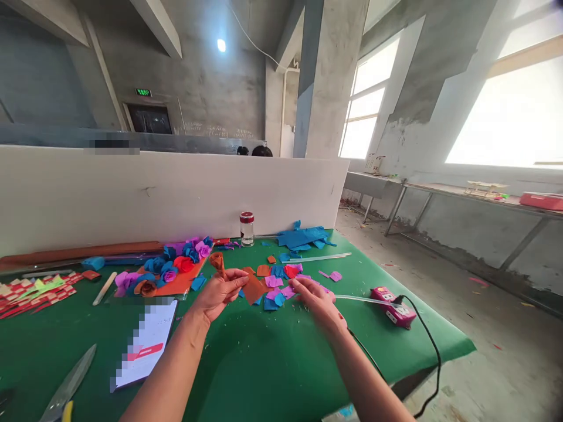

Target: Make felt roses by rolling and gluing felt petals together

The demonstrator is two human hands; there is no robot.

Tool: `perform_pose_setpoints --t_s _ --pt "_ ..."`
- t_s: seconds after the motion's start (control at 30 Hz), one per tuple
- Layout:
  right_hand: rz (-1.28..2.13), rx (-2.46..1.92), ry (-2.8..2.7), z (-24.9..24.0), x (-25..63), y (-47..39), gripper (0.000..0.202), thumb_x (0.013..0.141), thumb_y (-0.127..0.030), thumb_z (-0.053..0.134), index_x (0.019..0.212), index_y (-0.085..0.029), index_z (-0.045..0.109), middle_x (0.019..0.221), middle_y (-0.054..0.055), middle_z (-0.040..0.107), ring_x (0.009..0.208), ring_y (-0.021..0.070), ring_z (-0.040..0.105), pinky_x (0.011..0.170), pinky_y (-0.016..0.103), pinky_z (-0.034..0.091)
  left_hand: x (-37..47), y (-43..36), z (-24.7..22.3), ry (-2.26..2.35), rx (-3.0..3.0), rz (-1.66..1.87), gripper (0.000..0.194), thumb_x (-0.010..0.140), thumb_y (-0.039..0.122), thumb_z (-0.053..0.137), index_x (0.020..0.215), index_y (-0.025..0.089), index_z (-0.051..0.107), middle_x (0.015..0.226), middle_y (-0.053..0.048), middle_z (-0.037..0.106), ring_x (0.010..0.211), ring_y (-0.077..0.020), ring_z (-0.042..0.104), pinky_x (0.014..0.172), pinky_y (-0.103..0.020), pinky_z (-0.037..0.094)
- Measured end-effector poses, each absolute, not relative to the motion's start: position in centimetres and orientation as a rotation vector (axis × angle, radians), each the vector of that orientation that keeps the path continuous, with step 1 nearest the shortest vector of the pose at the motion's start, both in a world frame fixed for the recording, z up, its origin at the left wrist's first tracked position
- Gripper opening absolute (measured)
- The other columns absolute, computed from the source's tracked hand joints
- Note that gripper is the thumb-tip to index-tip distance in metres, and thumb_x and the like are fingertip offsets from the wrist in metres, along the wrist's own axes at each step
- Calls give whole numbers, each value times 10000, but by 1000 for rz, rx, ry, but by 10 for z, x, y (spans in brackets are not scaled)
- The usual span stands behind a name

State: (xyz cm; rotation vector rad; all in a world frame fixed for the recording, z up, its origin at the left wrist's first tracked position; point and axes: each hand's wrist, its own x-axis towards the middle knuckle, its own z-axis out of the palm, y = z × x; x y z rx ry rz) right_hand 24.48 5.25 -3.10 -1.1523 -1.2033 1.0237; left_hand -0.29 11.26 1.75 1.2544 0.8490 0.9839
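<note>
My left hand (223, 291) is closed with the fingers pinched, holding a rolled orange crepe-paper flower (217, 262) that stands up above the thumb. At its fingertips is an orange paper piece (254, 289); whether it is pinched or only lies behind them I cannot tell. My right hand (317, 302) is closed around what looks like a pink glue gun (342, 320), mostly hidden by the palm. A clear glue stick (358, 299) sticks out behind that hand, and a black cord runs down past the wrist. Between the hands lie several purple paper pieces (273, 282) and blue paper pieces (271, 304).
Finished paper flowers (169, 266) lie at left on orange paper. Nearby are a phone-like white box (149, 334), scissors (73, 384) and a wooden stick (104, 288). A lidded jar (247, 230) stands before the white partition (176, 193). A pink power strip (393, 306) sits at right.
</note>
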Motion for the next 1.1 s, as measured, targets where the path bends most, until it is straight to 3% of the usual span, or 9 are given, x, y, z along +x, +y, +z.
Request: perform_pose_setpoints --t_s 0.07,0.17,0.4,0.67,0.83,1.1 --pt "1234 -931 -1172 -21 215 67 440 778 -589 624 1015 -227 702 1100 82 673 1040 240 591 856 338 448 -8 116 14 850 1264 1023 352 568 391 864 754 143 697 569 50 501 413 -18 262 419 -215 139" --pt "1319 -819 -1198 -18 182 87 424 742 -567 623 941 -206 723 1096 88 674 1052 244 577 892 352 423 -15 117 10 929 1311 1063 378 561 428 858 745 136 702 536 56 467 424 -29 263 430 -216 139" --pt "1314 -1047 -1341 -43 167 95 193 658 -339 617 774 -200 683 710 4 602 710 174 522 645 271 362 -28 117 2 1121 1465 1007 341 604 454 808 739 153 724 549 40 490 460 -60 269 452 -236 155" --pt "1358 -1066 -1264 -41 159 84 174 581 -291 703 675 -174 617 630 -23 573 590 117 459 560 245 307 -19 114 6 1189 1588 935 284 619 447 770 708 177 747 608 -17 621 503 -108 392 471 -248 222" --pt "1373 -1056 -1240 -42 157 82 137 558 -245 659 617 -174 558 558 -37 504 530 91 375 512 241 233 -15 115 5 1211 1589 934 265 621 427 769 712 178 750 632 -25 645 534 -121 440 470 -241 252" --pt "1460 -938 -1166 -43 160 82 159 551 -224 687 634 -181 557 641 -12 605 631 131 499 596 248 348 -15 114 6 1170 1631 908 229 654 412 756 712 190 756 714 -54 690 669 -181 546 555 -257 367"
